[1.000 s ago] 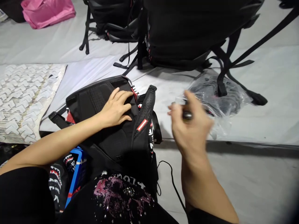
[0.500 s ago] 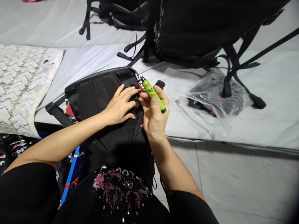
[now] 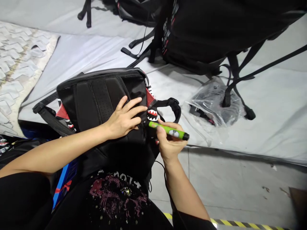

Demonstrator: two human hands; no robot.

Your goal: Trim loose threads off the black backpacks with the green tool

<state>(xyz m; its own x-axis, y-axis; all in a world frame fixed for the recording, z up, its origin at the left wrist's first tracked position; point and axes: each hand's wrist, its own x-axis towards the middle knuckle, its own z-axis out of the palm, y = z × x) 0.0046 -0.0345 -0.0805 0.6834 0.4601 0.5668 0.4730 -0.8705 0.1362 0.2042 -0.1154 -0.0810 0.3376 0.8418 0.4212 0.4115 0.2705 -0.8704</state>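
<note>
Green tool (image 3: pixel 178 134) clasped in the fingers of the right hand (image 3: pixel 171 145), and its far end is right up at the side of the bag (image 3: pixel 83 103)! Touching or just short? Can't tell from here. Left hand (image 3: pixel 123 120) lies spread on the back panel, gripping nothing, fingertips close to that end. There's the danger, I'd say: one slip of the right wrist and the tool could catch a finger, or stray onto the shark print (image 3: pixel 152 115) just beside. And look how the bag lies: upper part on the worktop (image 3: pixel 268 134), lower part towards the shirt (image 3: pixel 120 195). Ease that left palm and it might slide, spoiling the aim. Loose strap (image 3: pixel 176 103) beyond, too; it could snag the right knuckles on a forward push. Plastic pouch (image 3: pixel 216 107) sits well apart.
</note>
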